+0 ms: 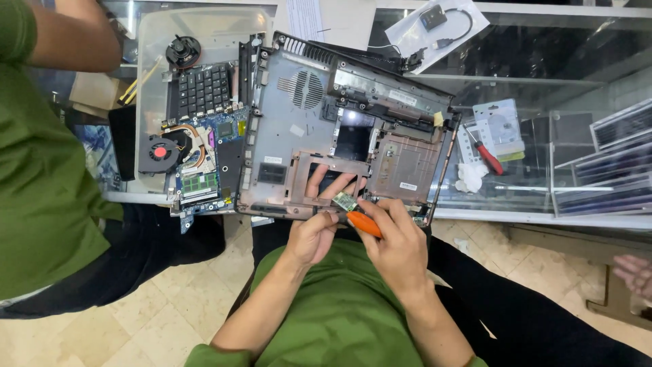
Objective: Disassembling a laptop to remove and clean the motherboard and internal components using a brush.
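**Now at the bench: two hands on an opened laptop shell**

Down at the near edge of the grey plastic laptop base shell (319, 129), which lies underside up on the glass display counter (543, 204), both of the person's hands meet. The left hand (314, 231) has its fingers stretched through a rectangular opening in the shell, thumb and fingertips pinching a small green circuit card (345, 200) at the opening's lower edge. The right hand (397, 245) is curled closed around an orange-handled screwdriver (363, 223), whose handle shows between thumb and forefinger and points toward the card; its tip is hidden by the left hand.

To the left of the shell, a clear plastic tray (153, 41) holds a black keyboard (202, 88), a blue-green motherboard with copper heat pipes (204, 153) and a black round cooling fan with a red centre (159, 153). To the right of the shell, on the glass, lie a red-handled screwdriver (489, 158) and a crumpled white tissue (470, 177), close together. A clear bag with a black cable adapter (438, 24) rests near the far edge.

Another person in a green shirt (34, 170) stands at the left side, and someone else's hand (635, 272) shows at the right edge.
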